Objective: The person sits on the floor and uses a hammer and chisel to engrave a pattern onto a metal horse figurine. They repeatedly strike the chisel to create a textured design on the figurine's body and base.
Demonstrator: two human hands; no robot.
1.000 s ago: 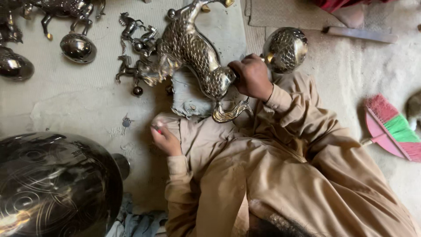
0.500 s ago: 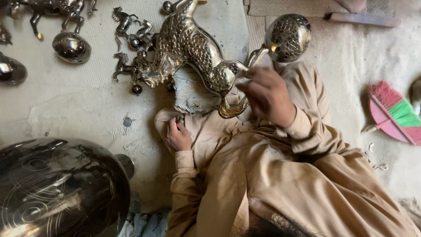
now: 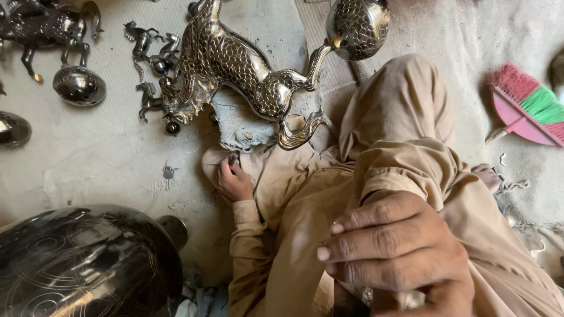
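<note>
Your left hand (image 3: pixel 235 182) pinches a small red-tipped piece (image 3: pixel 232 169) on the floor (image 3: pixel 106 158) below the scaled metal figure (image 3: pixel 235 64); your right hand (image 3: pixel 399 252), half-curled and empty, should steady the figure.

Soft even daylight, metal glints, blurred near hand (image 3: pixel 399 252)

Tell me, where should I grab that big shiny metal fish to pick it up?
Probably at the narrow waist of the fish, just before its tail, coming from above. It lies on its side on the floor, and there the body thins enough for a full grip. The spiky head and curled tail fins look awkward to hold.
</note>
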